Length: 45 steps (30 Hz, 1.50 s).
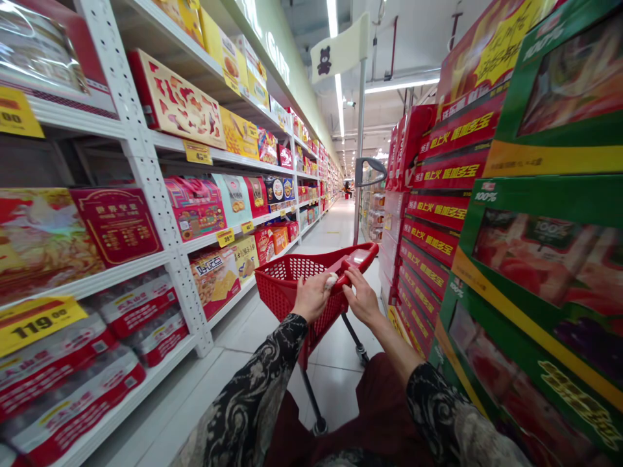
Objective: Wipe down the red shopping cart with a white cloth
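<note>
A small red plastic shopping cart [286, 275] with a perforated basket stands directly ahead, angled across the aisle. My left hand [313, 297] is closed at its near handle bar, and a small whitish lump [331, 280] shows by its fingertips; what it is I cannot make out. My right hand [361, 295] curls its fingers over the handle's right part, close beside the left. Thin dark legs with casters [319, 426] carry the cart. A metal pole [361, 117] with a grey loop grip [370, 172] and a bear-print flag [341, 48] rises from its far end.
White shelving [146, 175] full of boxed goods and price tags lines the left side. Tall stacks of red drink cartons [438, 206] and green juice boxes [530, 240] stand close on the right. A tiled aisle [335, 220] runs ahead between them, with someone far off.
</note>
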Motion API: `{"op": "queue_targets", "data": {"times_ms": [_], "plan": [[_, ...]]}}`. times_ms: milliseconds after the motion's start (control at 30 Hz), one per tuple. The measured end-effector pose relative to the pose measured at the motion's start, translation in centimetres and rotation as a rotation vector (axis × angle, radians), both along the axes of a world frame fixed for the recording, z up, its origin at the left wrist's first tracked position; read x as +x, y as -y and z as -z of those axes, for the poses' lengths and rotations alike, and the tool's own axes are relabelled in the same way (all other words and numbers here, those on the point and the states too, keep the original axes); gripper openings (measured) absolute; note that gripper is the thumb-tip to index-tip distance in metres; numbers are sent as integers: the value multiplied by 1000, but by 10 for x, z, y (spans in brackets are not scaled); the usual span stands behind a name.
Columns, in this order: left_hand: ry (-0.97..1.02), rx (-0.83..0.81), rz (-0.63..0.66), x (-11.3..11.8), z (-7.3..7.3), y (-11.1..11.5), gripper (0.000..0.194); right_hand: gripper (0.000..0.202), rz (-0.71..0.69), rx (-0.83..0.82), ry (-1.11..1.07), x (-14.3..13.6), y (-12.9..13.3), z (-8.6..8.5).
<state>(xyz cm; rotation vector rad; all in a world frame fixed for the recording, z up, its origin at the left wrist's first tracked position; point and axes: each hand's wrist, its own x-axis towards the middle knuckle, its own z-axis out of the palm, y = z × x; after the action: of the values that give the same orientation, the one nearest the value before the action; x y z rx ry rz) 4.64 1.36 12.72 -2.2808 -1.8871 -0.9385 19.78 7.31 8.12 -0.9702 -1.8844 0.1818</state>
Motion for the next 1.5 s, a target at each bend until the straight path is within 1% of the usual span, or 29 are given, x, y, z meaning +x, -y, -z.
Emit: {"op": "queue_targets", "data": {"times_ms": [200,333,400,500,567,667,767,867,933,1000,1100,1200,1267,1367,1500], "plan": [[58,28,-37,16,16,0,38,44,55,11,-84,3,-10,9],[41,50,-62,21,19,0,40,41,90,5,-76,5,-8,9],[20,58,-63,19,19,1,41,38,97,6,-44,5,0,5],[14,47,-97,12,20,1,42,33,80,1,25,0,15,-7],[15,21,-139,6,21,1,42,29,41,-4,76,-4,24,-17],[20,-9,-184,0,21,0,40,23,-54,28,119,-10,32,-29],[23,-17,-192,2,18,0,38,22,-105,67,117,-12,33,-34],[-32,7,-158,11,14,1,39,23,-85,56,92,-12,30,-32],[-72,31,-122,17,12,2,40,26,-48,56,58,-11,29,-28],[-84,36,-104,18,13,1,41,29,-19,72,32,-11,27,-22],[-61,-1,-152,8,18,-2,41,30,-9,88,38,-9,25,-19],[-24,-66,-228,-9,23,-8,41,28,-8,52,25,-5,24,-20],[-12,-95,-236,-17,24,-10,41,28,-6,37,3,-3,23,-22],[-15,-111,-212,-18,23,-12,41,28,22,53,-27,0,22,-25],[-17,-116,-164,-8,19,-9,37,30,91,44,-62,3,19,-25]]}}
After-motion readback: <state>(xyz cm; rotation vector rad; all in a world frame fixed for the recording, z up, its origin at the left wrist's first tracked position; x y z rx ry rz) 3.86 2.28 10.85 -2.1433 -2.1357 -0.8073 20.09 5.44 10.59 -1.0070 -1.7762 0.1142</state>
